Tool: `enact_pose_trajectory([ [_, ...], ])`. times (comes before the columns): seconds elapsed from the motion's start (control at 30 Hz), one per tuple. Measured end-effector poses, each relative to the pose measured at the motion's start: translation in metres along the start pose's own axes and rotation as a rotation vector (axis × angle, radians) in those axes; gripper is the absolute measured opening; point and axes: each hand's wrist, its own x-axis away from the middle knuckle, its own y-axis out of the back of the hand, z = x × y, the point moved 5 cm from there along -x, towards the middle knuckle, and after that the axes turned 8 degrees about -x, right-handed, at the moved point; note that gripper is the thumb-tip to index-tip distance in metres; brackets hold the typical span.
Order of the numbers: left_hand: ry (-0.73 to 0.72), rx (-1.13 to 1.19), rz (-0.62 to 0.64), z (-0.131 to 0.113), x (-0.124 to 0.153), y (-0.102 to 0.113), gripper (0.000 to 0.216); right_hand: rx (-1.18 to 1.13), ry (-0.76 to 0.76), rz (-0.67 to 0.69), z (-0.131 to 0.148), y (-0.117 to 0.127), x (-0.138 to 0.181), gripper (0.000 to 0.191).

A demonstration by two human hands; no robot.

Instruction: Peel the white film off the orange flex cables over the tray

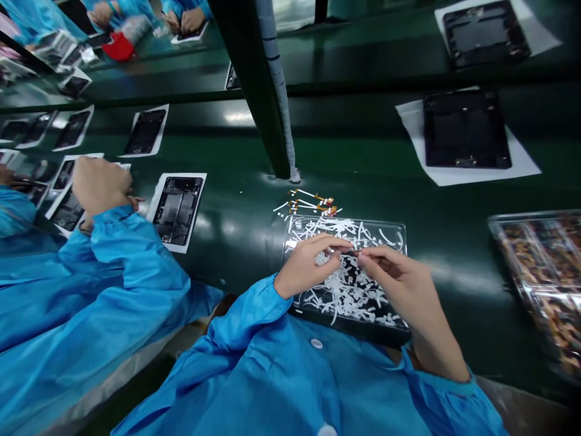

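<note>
Both hands meet right over the clear tray, fingertips nearly touching: the left hand [313,260] reaches in with its index finger stretched out and thumb set below, and the right hand [403,284] pinches thumb to index at a small brownish piece [356,252], too tiny to make out; whether the left grips it too, I cannot tell. Beneath them, that clear tray [405,233] is strewn with white strips [358,303], curled and crisscrossed. Just beyond its far edge, slim orange-and-white parts [329,202] lie loose on the green bench [445,242], near the foot of a dark post [254,79]. Over on the right, a clear compartment box [494,221] is packed with orange-brown pieces [563,306]; on the left, a co-worker's hand [102,184] hovers, blurred, beside a black device [177,209] on white paper.
</note>
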Motion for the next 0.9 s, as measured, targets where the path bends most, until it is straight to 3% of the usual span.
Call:
enact_pose_trajectory([
  [0.27, -0.003, 0.029, 0.019, 0.002, -0.005, 0.001, 0.021, -0.04, -0.007, 0.033, -0.004, -0.009, -0.004, 0.028],
  [0.4, -0.001, -0.049, -0.125, 0.004, -0.001, 0.005, 0.02, -0.057, -0.015, 0.004, -0.007, -0.009, -0.006, 0.024],
  [0.5, -0.132, -0.276, -0.267, -0.005, 0.006, 0.007, 0.018, -0.089, -0.035, -0.006, -0.006, -0.01, -0.007, 0.023],
  [0.63, -0.319, -0.551, -0.227, -0.015, 0.008, -0.004, 0.019, -0.114, -0.039, -0.001, -0.002, -0.011, -0.008, 0.023],
  [0.8, -0.365, -0.591, -0.363, -0.021, 0.011, 0.001, 0.022, -0.092, -0.065, -0.017, -0.002, -0.007, -0.01, 0.022],
  [0.9, -0.419, -0.619, -0.347, -0.026, 0.014, 0.0, 0.016, -0.103, -0.077, -0.011, -0.002, -0.006, -0.009, 0.022],
])
